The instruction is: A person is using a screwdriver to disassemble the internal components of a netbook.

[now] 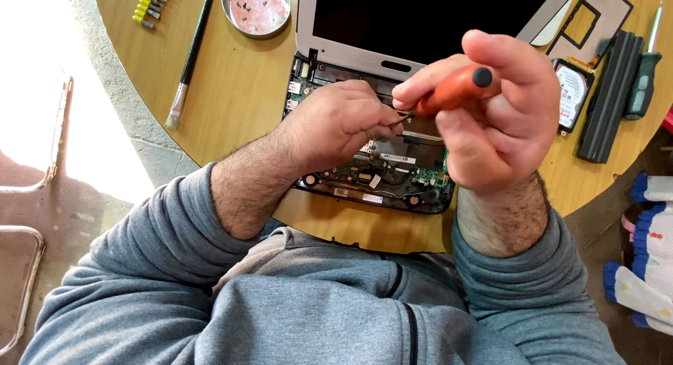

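Observation:
An opened small laptop point(364, 176) lies on the round wooden table point(231, 92), its circuit board bare and its screen point(420, 15) tilted back. My right hand point(498, 113) grips an orange-handled screwdriver point(452, 92) whose thin shaft points left. My left hand point(336, 123) is closed around the tip of that shaft, just above the board; whatever it pinches is hidden by the fingers.
A round tin dish point(256, 9) with small screws, a black brush point(189, 57) and a strip of yellow bits point(151, 4) lie at the back left. A hard drive point(575, 92), a black battery point(610, 95) and a green screwdriver point(643, 74) sit at the right.

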